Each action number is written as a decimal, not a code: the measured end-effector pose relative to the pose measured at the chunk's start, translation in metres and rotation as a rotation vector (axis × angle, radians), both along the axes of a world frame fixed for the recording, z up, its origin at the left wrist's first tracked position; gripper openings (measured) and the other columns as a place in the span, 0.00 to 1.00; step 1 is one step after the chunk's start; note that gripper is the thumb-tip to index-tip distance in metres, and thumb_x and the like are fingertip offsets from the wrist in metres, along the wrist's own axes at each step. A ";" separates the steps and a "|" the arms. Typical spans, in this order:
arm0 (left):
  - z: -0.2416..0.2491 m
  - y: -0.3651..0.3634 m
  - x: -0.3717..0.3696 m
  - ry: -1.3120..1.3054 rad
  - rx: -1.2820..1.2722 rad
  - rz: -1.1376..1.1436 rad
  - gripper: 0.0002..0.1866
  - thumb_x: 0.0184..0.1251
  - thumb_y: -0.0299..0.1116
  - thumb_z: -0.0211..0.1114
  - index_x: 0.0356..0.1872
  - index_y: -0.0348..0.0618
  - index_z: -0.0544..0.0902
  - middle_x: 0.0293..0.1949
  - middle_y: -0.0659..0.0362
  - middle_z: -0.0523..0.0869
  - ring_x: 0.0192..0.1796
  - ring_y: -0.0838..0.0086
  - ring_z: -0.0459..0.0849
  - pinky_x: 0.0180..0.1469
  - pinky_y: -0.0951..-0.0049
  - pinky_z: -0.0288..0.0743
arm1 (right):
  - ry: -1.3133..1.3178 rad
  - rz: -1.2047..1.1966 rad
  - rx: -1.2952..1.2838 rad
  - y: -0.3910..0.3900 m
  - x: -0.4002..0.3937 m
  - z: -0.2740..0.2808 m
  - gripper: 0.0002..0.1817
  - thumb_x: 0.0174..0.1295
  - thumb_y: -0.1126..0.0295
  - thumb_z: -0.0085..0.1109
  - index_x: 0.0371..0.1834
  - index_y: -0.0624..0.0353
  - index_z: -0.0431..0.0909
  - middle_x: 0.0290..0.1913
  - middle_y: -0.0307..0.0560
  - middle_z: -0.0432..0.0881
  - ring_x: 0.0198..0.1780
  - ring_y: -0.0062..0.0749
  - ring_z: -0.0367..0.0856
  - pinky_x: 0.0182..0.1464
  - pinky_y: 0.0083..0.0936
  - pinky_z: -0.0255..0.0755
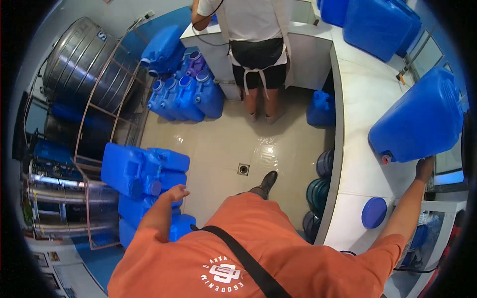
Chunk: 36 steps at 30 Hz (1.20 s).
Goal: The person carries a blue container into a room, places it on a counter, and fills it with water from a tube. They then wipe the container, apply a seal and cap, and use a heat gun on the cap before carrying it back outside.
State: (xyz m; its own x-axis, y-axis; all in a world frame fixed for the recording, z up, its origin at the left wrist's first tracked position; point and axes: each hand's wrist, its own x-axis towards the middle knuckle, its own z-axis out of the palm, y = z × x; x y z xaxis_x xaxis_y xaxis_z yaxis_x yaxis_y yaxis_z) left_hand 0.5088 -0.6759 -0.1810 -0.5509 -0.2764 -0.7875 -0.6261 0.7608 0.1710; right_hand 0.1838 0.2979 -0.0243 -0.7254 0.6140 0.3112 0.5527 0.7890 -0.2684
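My left hand (176,192) is in the air beside a stack of blue water jugs (158,171), holding nothing, with its fingers partly stretched out. On the right, my right arm reaches along the white counter (355,171) to a large blue water jug (415,119) with a small reddish tap low on its side. My right hand (425,169) is at the near side of that jug; its fingers are hidden, so its grip does not show. A round blue lid (373,212) lies flat on the counter near my forearm.
A person (256,44) with an apron stands at the far counter, back to me. More blue jugs (186,97) stand on the far left floor. A steel tank (82,64) is behind a metal frame. The shiny tile floor has a drain (243,169). Round bottles (316,193) sit under the counter.
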 end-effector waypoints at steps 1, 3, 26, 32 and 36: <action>0.002 0.011 -0.028 -0.055 0.013 -0.059 0.39 0.65 0.52 0.64 0.69 0.32 0.66 0.55 0.40 0.83 0.59 0.57 0.82 0.62 0.64 0.74 | 0.181 0.063 -0.246 0.041 -0.008 -0.025 0.22 0.68 0.68 0.48 0.65 0.59 0.69 0.60 0.54 0.78 0.61 0.46 0.76 0.58 0.41 0.71; -0.027 0.015 -0.081 -0.029 0.074 -0.197 0.39 0.65 0.51 0.63 0.68 0.30 0.65 0.57 0.41 0.82 0.59 0.56 0.82 0.62 0.64 0.73 | 0.364 0.102 -0.460 0.088 -0.015 -0.045 0.23 0.68 0.68 0.49 0.66 0.60 0.68 0.60 0.52 0.78 0.62 0.42 0.75 0.59 0.40 0.70; 0.221 0.552 -0.351 0.694 0.834 -1.260 0.17 0.73 0.30 0.60 0.60 0.37 0.77 0.52 0.56 0.84 0.53 0.75 0.80 0.59 0.73 0.72 | 0.426 0.400 -0.555 -0.254 0.270 0.091 0.14 0.67 0.64 0.56 0.52 0.57 0.79 0.55 0.51 0.81 0.58 0.48 0.77 0.61 0.38 0.69; 0.294 0.609 -0.424 1.272 1.393 -0.718 0.11 0.72 0.28 0.60 0.52 0.38 0.79 0.46 0.60 0.83 0.45 0.79 0.80 0.49 0.77 0.74 | 0.255 0.314 -0.617 -0.247 0.299 0.062 0.14 0.66 0.64 0.56 0.52 0.56 0.79 0.53 0.52 0.82 0.57 0.50 0.76 0.60 0.40 0.69; 0.371 0.659 -0.491 1.391 1.404 -0.617 0.14 0.71 0.32 0.62 0.54 0.39 0.79 0.45 0.61 0.83 0.41 0.80 0.78 0.46 0.78 0.73 | 0.218 0.313 -0.602 -0.250 0.294 0.058 0.14 0.66 0.65 0.56 0.52 0.55 0.79 0.53 0.53 0.82 0.57 0.52 0.76 0.61 0.41 0.68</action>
